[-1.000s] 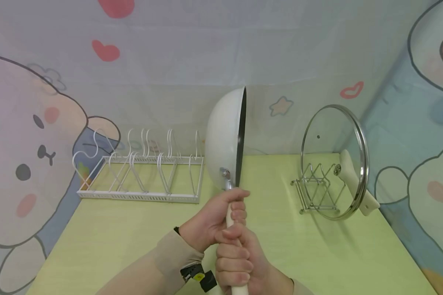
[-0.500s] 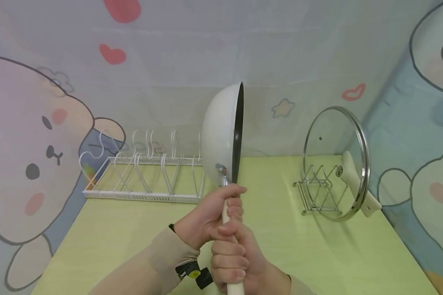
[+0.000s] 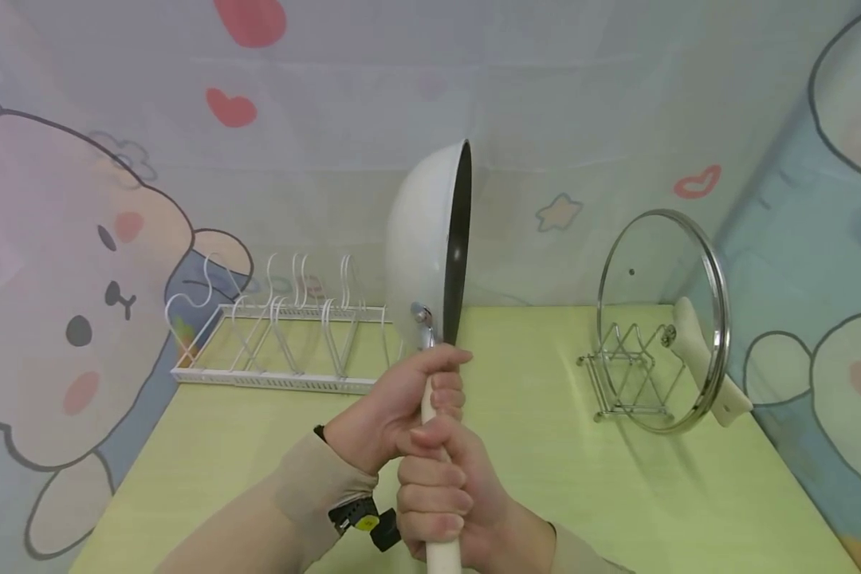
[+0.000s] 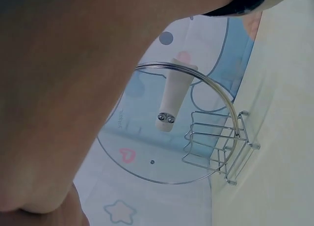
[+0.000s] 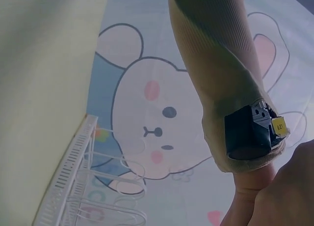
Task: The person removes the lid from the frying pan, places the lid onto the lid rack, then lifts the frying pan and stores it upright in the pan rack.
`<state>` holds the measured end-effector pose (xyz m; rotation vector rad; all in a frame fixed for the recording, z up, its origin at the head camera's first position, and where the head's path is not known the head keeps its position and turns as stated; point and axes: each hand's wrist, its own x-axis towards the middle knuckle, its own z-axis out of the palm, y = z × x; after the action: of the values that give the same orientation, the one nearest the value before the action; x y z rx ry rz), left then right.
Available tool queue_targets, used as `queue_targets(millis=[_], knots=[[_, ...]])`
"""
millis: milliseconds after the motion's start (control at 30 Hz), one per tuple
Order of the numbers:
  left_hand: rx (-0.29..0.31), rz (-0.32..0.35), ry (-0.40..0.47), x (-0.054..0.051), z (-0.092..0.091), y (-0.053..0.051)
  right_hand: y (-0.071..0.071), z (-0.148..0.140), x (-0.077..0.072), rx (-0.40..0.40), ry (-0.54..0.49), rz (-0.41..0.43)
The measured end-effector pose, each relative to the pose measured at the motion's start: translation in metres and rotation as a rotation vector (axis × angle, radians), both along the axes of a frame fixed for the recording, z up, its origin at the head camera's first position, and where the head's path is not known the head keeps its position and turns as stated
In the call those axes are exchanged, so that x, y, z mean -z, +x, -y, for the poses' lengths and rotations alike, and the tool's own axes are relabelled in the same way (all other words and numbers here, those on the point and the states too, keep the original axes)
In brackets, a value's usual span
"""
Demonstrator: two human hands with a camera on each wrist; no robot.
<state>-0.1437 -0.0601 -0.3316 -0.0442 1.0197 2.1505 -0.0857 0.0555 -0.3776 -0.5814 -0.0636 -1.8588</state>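
A white frying pan [image 3: 419,231] with a dark inside stands up on its side in the head view, its mouth facing right. My left hand [image 3: 398,406] grips the cream handle close under the pan, thumb laid across the top. Just below it my right hand [image 3: 448,498] has its fingers wrapped round the same handle [image 3: 442,556]. The pan's left side covers the right end of a white wire rack [image 3: 273,383] on the table. Neither wrist view shows the pan; arms and hands fill part of each.
On the right, a glass lid [image 3: 721,319] with a steel rim and cream knob stands upright in a small wire stand [image 3: 617,410]. The light green table [image 3: 545,494] meets a cartoon-printed cloth [image 3: 531,96] behind and at both sides.
Both hands have carried the pan a little left and up, so it now overlaps more of the rack's right end. The head view has shifted slightly. Both grips look the same.
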Motion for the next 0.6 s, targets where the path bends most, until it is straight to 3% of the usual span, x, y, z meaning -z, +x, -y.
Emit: queue_targets(millis=[600], knots=[[-0.029, -0.014, -0.002, -0.026, 0.020, 0.006, 0.000, 0.017, -0.018, -0.005, 0.019, -0.042]])
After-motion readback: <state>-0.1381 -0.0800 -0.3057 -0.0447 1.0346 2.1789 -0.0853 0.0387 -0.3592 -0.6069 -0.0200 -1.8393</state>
